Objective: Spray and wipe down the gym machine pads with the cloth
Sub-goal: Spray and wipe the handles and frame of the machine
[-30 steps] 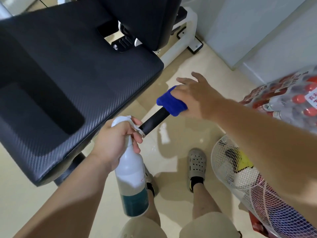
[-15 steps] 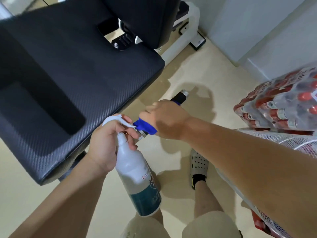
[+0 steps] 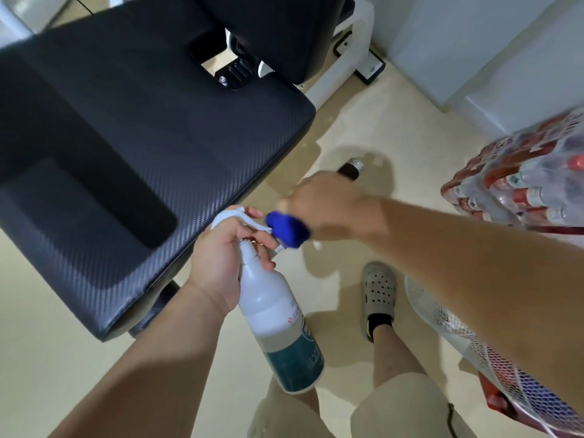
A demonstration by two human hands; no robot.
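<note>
The left hand (image 3: 221,263) grips the white plastic spray bottle (image 3: 278,314); the right hand (image 3: 331,207) clasps the blue cloth (image 3: 287,229) around the black handle bar (image 3: 349,170) — just beside the bottle, so a careless stroke could knock it loose.

Blue cloth (image 3: 286,229) — beside tilted spray bottle (image 3: 271,308)
</note>
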